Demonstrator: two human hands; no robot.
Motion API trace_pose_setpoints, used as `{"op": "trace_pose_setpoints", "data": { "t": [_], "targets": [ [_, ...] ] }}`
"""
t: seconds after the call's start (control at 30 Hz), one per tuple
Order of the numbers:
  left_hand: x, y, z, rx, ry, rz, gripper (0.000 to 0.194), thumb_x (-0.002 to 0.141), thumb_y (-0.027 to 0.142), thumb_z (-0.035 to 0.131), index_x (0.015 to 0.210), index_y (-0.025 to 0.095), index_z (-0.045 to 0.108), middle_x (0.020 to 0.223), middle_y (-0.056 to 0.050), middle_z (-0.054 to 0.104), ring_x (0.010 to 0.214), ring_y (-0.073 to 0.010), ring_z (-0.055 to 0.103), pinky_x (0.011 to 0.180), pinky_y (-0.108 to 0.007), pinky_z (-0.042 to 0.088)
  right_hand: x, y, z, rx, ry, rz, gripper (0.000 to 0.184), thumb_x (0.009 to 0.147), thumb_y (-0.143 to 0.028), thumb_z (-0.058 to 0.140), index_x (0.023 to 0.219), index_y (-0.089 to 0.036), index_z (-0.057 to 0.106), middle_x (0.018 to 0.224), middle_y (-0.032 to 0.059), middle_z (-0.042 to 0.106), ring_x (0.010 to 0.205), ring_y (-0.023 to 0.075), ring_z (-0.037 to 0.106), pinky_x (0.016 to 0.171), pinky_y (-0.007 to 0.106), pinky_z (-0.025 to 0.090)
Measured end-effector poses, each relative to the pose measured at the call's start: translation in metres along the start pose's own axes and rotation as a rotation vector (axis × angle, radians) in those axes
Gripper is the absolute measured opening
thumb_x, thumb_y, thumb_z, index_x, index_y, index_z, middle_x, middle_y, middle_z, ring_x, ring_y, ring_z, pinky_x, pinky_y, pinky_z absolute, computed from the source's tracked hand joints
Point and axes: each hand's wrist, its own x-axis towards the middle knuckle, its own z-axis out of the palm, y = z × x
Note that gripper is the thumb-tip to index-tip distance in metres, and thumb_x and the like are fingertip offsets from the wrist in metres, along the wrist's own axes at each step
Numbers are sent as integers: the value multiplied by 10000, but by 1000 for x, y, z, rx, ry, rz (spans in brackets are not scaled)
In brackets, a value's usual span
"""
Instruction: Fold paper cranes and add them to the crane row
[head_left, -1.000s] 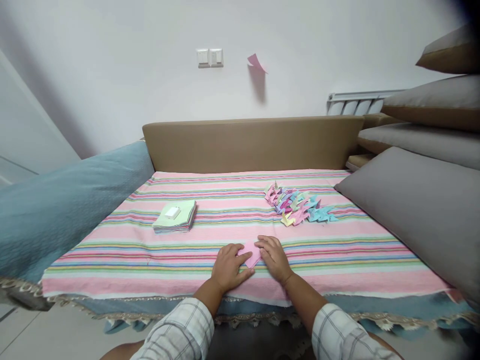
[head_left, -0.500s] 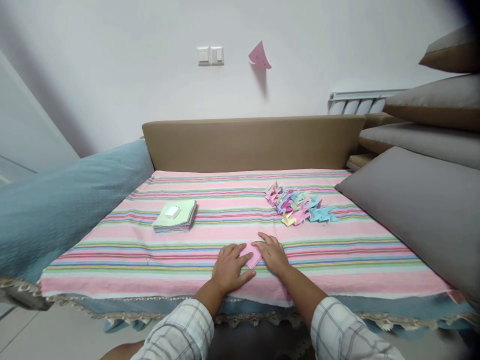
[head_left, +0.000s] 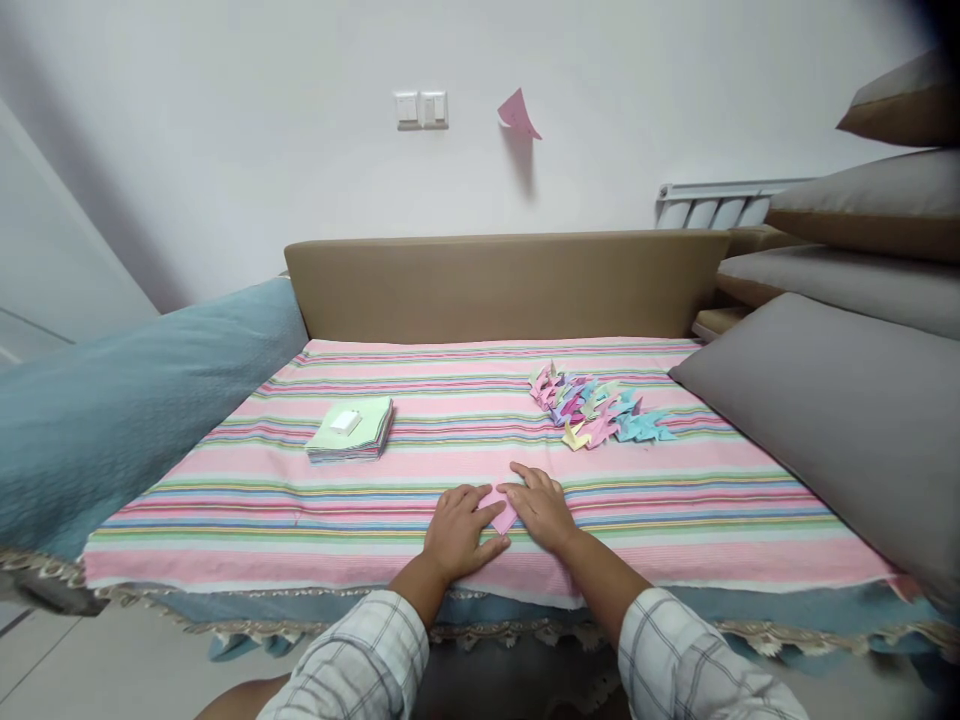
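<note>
A small folded piece of pink paper (head_left: 504,518) lies on the striped cloth near its front edge. My left hand (head_left: 459,530) rests on the paper's left side, fingers spread, with fingertips on it and the thumb stretched out below. From the right, my right hand (head_left: 541,508) lies over the paper's other edge, its fingers extended and apart. Both hands press the paper flat against the cloth, covering parts of it. Beyond my right hand is a cluster of folded paper cranes (head_left: 600,412) in pink, purple, blue, green and yellow.
On the left, a stack of coloured paper sheets (head_left: 352,432) carries a small white object (head_left: 346,422). The striped cloth (head_left: 247,505) covers the seat. Grey cushions (head_left: 832,420) pile up at right; a blue-covered armrest (head_left: 165,390) borders the left. Pink paper (head_left: 519,115) hangs on the wall.
My right hand has shifted very slightly left over the pink paper. My left hand stays almost in place. The pink paper on the wall has tilted a little.
</note>
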Motion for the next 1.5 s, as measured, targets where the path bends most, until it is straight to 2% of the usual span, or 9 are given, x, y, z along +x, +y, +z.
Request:
{"op": "trace_pose_setpoints", "data": {
  "t": [0.2,0.43,0.6,0.7,0.87,1.0,1.33,1.5],
  "targets": [
    [0,-3,5,-70,25,-53,766,634,576,658,1277,219,445,1252,-92,546,1117,-290,454,954,-448,320,-8,0,-2,3,22,-95,358,924,-391,316,1104,-390,625,1380,-26,414,1237,233,335,1001,462,284],
    [0,-5,10,-82,56,-45,708,603,540,690,1198,214,486,1231,-91,557,1112,-289,468,959,-442,325,-17,-4,-4,11,40,-248,274,867,-392,439,957,-345,693,1386,-17,402,1246,233,314,1018,446,247],
    [0,-3,5,-58,36,-25,645,642,548,659,1190,241,512,1267,-78,541,1121,-288,455,950,-444,321,-20,-2,-2,34,67,-288,282,856,-392,448,833,-305,715,1338,-15,458,1217,244,342,1010,439,251],
    [-1,-2,3,-24,16,-14,604,660,557,644,1181,272,533,1295,-57,523,1123,-290,449,942,-454,319,-20,0,0,64,136,-252,327,869,-375,407,770,-260,697,1290,5,501,1184,240,368,999,432,275],
    [-1,-2,2,-7,12,-2,572,678,563,628,1179,299,554,1303,-50,514,1120,-293,445,929,-455,329,-16,1,2,84,231,-81,389,909,-326,305,807,-249,672,1258,19,519,1167,228,380,984,428,312],
    [-1,-1,1,-16,3,-5,568,685,560,624,1192,314,553,1313,-54,503,1122,-294,442,931,-458,329,-11,0,3,94,202,20,397,919,-341,293,919,-290,687,1283,15,497,1184,232,377,975,446,327],
    [-1,-3,3,-2,9,6,566,698,576,604,1198,315,554,1322,-50,500,1128,-296,433,926,-467,333,4,-1,3,71,46,128,395,933,-431,264,1106,-388,617,1374,2,425,1234,255,359,963,525,301],
    [-1,-2,2,-1,4,6,565,699,582,599,1195,314,555,1327,-46,497,1129,-294,434,925,-467,335,1,1,4,68,100,96,381,929,-391,296,1041,-351,657,1337,7,459,1212,242,374,965,494,322]
  ]
}}
